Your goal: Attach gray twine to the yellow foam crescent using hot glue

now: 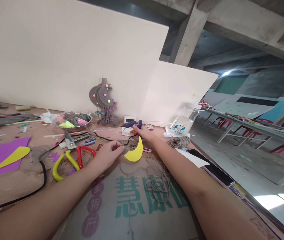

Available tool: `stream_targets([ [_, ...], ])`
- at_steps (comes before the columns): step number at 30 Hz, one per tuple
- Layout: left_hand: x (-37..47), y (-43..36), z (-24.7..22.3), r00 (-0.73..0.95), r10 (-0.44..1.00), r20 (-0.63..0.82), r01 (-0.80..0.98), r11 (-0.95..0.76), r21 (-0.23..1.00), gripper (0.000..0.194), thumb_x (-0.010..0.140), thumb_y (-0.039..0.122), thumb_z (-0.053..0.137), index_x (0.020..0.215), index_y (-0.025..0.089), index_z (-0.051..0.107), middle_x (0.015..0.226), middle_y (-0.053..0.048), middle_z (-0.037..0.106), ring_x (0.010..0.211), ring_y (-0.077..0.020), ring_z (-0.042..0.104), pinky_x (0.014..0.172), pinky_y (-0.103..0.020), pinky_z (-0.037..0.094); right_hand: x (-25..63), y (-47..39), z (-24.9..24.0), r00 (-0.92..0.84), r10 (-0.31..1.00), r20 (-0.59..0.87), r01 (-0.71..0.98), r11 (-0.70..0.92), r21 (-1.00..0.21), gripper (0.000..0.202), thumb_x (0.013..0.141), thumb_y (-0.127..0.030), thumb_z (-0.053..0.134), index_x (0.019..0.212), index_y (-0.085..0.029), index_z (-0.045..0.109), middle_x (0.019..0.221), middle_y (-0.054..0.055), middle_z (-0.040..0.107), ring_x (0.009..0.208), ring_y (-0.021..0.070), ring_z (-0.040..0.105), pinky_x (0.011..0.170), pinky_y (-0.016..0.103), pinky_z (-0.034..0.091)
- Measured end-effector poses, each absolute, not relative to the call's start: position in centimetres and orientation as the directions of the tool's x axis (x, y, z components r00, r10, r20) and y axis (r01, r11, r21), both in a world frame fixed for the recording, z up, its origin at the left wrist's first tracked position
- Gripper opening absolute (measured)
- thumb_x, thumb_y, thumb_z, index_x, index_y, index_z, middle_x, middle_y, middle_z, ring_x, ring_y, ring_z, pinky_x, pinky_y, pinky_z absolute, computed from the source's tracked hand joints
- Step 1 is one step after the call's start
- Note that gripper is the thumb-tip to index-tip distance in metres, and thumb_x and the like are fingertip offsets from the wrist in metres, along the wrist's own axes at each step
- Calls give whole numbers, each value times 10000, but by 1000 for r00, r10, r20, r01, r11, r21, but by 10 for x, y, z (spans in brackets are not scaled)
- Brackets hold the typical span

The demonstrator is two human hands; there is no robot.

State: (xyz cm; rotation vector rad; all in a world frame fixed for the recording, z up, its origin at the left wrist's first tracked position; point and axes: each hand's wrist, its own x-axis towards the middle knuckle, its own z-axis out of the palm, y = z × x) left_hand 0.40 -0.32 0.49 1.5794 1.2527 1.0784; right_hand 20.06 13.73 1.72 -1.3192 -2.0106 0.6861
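Observation:
My left hand (112, 152) is closed in a pinch at the left tip of a yellow crescent moon cutout (136, 154), which has a small grey patch at that tip. The fingertips are partly hidden. Farther forward, my right hand (143, 132) is closed on a blue hot glue gun (138, 124), with its black cord running left across the table. Below the crescent, loose grey twine (158, 185) lies tangled on a printed cardboard sheet (102, 213). Small pink-handled snips (146, 150) rest just behind the crescent.
Scissors with red and yellow handles (79, 155), purple sheets (2, 155) and a bowl of colourful bits (74, 120) lie left. Grey hanging ornaments (104, 100) stand against a white board. A twine bundle (179, 142), clear plastic jar (185, 120) and phone (214, 170) are right.

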Motion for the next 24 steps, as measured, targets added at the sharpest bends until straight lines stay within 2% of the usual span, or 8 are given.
stream_targets([
  [2, 4, -4, 6, 130, 983, 131, 270, -163, 949, 193, 740, 355, 512, 659, 180, 520, 592, 41, 519, 571, -119, 456, 550, -231, 335, 204, 131, 19, -301, 927, 222, 591, 364, -720, 470, 839, -523, 461, 1053, -123, 583, 1000, 118, 670, 826, 175, 631, 711, 253, 488],
  [5, 5, -5, 6, 132, 980, 147, 263, -177, 948, 195, 744, 358, 512, 668, 178, 525, 605, 39, 514, 582, -118, 456, 554, -229, 332, 210, 122, 25, -286, 935, 212, 601, 347, -720, 463, 870, -506, 405, 1014, -111, 598, 911, 119, 691, 759, 156, 636, 662, 235, 490],
  [10, 5, -3, 4, 131, 981, 146, 265, -176, 948, 202, 752, 365, 512, 677, 178, 529, 609, 36, 519, 581, -117, 461, 547, -227, 329, 219, 119, 28, -166, 960, 225, 698, 276, -661, 328, 788, -386, 581, 938, -98, 620, 825, 81, 688, 749, 164, 612, 698, 256, 468],
  [14, 5, 0, 0, 136, 982, 134, 240, -164, 957, 214, 757, 375, 513, 675, 178, 531, 595, 36, 519, 563, -113, 460, 540, -226, 335, 222, 119, 25, -74, 980, 186, 774, 174, -608, 286, 767, -349, 604, 876, -86, 633, 760, 85, 677, 696, 181, 610, 663, 282, 463],
  [17, 3, 1, 0, 129, 981, 144, 187, -167, 968, 226, 744, 392, 539, 679, 176, 540, 597, 33, 529, 557, -109, 460, 544, -226, 339, 221, 114, 30, -62, 983, 175, 807, 153, -571, 291, 757, -357, 618, 901, -104, 636, 843, 100, 687, 774, 203, 627, 720, 295, 463],
  [19, 2, 2, 2, 116, 983, 145, 110, -157, 981, 245, 719, 407, 569, 663, 170, 543, 589, 26, 540, 554, -109, 467, 553, -228, 351, 221, 104, 35, -60, 982, 181, 821, 152, -550, 333, 768, -346, 609, 1000, -108, 619, 956, 125, 681, 870, 230, 627, 782, 313, 455],
  [22, 1, 3, 6, 76, 990, 122, -23, -121, 992, 291, 661, 437, 622, 624, 161, 538, 573, 15, 558, 553, -111, 484, 557, -228, 364, 225, 81, 39, -53, 975, 217, 833, 163, -528, 430, 833, -318, 516, 1203, -98, 518, 1161, 168, 606, 1047, 265, 574, 882, 362, 417],
  [24, 1, 3, 9, 54, 993, 101, -93, -96, 991, 323, 628, 459, 650, 614, 156, 539, 572, 9, 569, 549, -110, 491, 546, -224, 360, 228, 60, 39, -96, 962, 254, 824, 220, -522, 417, 884, -309, 422, 1251, -121, 488, 1240, 137, 565, 1125, 239, 530, 932, 350, 390],
])
